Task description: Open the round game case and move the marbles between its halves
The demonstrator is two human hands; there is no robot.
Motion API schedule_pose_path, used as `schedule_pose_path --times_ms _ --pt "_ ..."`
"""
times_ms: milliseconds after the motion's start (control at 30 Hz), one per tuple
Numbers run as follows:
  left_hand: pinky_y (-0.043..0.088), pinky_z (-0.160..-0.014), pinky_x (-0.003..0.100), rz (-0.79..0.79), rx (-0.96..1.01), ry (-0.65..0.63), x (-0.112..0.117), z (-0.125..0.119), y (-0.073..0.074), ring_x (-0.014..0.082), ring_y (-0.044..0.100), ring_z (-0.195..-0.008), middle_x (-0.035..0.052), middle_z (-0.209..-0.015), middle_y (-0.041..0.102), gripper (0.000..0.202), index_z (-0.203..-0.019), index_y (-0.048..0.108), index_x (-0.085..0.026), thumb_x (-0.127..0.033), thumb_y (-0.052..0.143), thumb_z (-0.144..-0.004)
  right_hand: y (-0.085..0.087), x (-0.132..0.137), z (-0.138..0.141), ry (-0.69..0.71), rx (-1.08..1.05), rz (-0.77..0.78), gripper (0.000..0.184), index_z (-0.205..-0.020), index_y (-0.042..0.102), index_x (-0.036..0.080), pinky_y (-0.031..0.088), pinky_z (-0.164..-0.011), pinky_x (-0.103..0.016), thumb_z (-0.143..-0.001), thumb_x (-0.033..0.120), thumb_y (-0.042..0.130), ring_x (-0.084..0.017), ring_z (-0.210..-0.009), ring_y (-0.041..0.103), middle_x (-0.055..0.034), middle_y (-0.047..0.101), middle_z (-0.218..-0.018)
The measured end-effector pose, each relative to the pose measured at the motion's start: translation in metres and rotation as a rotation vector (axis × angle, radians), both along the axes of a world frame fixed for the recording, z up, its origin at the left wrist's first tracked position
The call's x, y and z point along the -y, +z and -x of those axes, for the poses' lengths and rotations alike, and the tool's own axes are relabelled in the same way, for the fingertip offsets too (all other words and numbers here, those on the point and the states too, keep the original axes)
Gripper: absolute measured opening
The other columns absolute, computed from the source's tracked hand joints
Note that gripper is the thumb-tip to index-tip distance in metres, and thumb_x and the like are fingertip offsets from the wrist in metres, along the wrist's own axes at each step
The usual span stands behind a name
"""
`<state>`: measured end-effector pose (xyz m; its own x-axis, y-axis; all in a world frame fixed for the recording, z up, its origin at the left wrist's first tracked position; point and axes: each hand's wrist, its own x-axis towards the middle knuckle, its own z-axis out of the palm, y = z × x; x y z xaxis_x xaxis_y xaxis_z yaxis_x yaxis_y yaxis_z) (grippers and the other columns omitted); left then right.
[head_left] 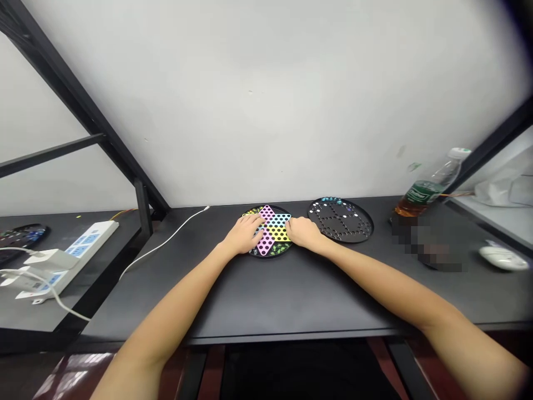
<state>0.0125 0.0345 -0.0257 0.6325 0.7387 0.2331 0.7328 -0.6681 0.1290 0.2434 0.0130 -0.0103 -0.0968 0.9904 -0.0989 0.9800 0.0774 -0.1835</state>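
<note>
A round Chinese checkers board (pixel 278 233) with a multicoloured star of pink, yellow and blue points lies on the dark table (pixel 291 300). My left hand (pixel 245 233) rests on the board's left part, fingers over the pink and blue areas. My right hand (pixel 302 232) lies against the board's right side, its fingertips on the yellow and blue area. Whether either hand pinches a small piece is hidden. To the right stands apart a black round board (pixel 341 219) with white and blue marbles in some holes.
A plastic bottle (pixel 428 189) of amber drink stands at the back right, beside a blurred patch. A white computer mouse (pixel 503 258) lies far right. A white cable (pixel 166 241) runs along the table's left. A power strip (pixel 70 258) and another dark board (pixel 25 236) sit on a lower left shelf.
</note>
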Motion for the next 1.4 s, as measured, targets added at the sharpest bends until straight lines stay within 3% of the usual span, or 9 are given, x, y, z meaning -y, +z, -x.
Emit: schedule_pose_path --times_ms 400,533,633,767,900,1033,1133,1300,1400 --pt "0.038 -0.114 0.049 -0.007 0.015 -0.026 -0.002 0.004 0.000 0.0276 0.048 -0.135 0.0109 -0.145 0.055 0.040 -0.132 0.058 -0.022 -0.035 0.042 -0.098 -0.002 -0.005 -0.001 -0.086 -0.077 -0.001 0.044 -0.100 0.076 0.013 0.050 -0.084 -0.034 -0.098 0.039 0.041 -0.029 -0.098 0.070 -0.0200 0.073 -0.104" --pt "0.037 -0.115 0.050 0.010 0.014 -0.011 -0.002 0.003 0.001 0.0279 0.047 -0.137 0.0112 -0.146 0.053 0.040 -0.133 0.057 -0.021 -0.036 0.043 -0.098 0.001 -0.012 -0.009 -0.115 -0.203 -0.085 0.039 -0.079 0.071 0.014 0.049 -0.077 -0.032 -0.095 0.040 0.047 -0.027 -0.086 0.069 -0.0180 0.072 -0.087" --pt "0.037 -0.115 0.049 0.022 0.006 -0.002 -0.001 0.002 0.002 0.0278 0.047 -0.137 0.0113 -0.147 0.053 0.040 -0.132 0.057 -0.021 -0.036 0.042 -0.098 0.011 -0.019 -0.019 -0.160 -0.632 -0.018 0.041 -0.059 0.053 0.019 0.042 -0.053 -0.025 -0.094 0.042 0.048 -0.015 -0.054 0.053 -0.0053 0.055 -0.056" --pt "0.038 -0.115 0.049 0.036 0.012 0.003 0.000 0.002 0.003 0.0281 0.047 -0.136 0.0103 -0.147 0.053 0.040 -0.132 0.058 -0.022 -0.037 0.042 -0.098 0.027 -0.029 -0.039 -0.178 -1.429 0.462 0.040 -0.059 0.031 0.023 0.021 -0.035 -0.017 -0.095 0.037 0.041 -0.008 -0.039 0.019 0.0080 0.024 -0.047" --pt "0.039 -0.114 0.050 0.046 0.021 0.009 0.001 0.001 0.005 0.0281 0.048 -0.135 0.0090 -0.147 0.053 0.040 -0.132 0.058 -0.024 -0.037 0.042 -0.098 0.034 -0.033 -0.053 -0.251 -1.729 0.780 0.029 -0.066 0.035 0.022 0.020 -0.031 -0.012 -0.094 0.030 0.040 -0.007 -0.040 0.019 0.0077 0.029 -0.052" --pt "0.038 -0.114 0.050 0.059 0.021 0.013 0.001 0.001 0.006 0.0284 0.048 -0.136 0.0092 -0.147 0.054 0.040 -0.131 0.058 -0.023 -0.037 0.041 -0.098 0.029 -0.032 -0.053 -0.302 -1.651 0.817 0.021 -0.074 0.044 0.020 0.016 -0.030 -0.011 -0.092 0.029 0.044 -0.006 -0.041 0.025 0.0035 0.043 -0.063" --pt "0.038 -0.114 0.051 0.051 0.019 0.008 0.000 0.002 0.005 0.0284 0.047 -0.136 0.0098 -0.147 0.053 0.040 -0.131 0.058 -0.023 -0.037 0.041 -0.098 0.020 -0.033 -0.049 -0.274 -1.488 0.596 0.026 -0.073 0.048 0.019 0.015 -0.031 -0.013 -0.090 0.037 0.056 -0.005 -0.042 0.027 0.0030 0.047 -0.064" --pt "0.038 -0.115 0.050 0.046 0.025 0.000 -0.001 0.003 0.003 0.0282 0.047 -0.137 0.0096 -0.148 0.053 0.040 -0.132 0.058 -0.023 -0.038 0.041 -0.098 0.006 -0.031 -0.047 -0.002 -0.738 -0.046 0.025 -0.075 0.070 0.017 0.045 -0.057 -0.022 -0.081 0.041 0.074 -0.014 -0.065 0.058 -0.0031 0.067 -0.072" --pt "0.037 -0.115 0.050 0.047 0.024 0.001 -0.001 0.003 0.003 0.0281 0.046 -0.137 0.0096 -0.147 0.053 0.040 -0.132 0.058 -0.023 -0.038 0.041 -0.098 0.003 -0.028 -0.044 0.160 -0.346 -0.112 0.022 -0.094 0.078 0.018 0.048 -0.079 -0.027 -0.082 0.036 0.073 -0.021 -0.086 0.067 -0.0052 0.074 -0.087"
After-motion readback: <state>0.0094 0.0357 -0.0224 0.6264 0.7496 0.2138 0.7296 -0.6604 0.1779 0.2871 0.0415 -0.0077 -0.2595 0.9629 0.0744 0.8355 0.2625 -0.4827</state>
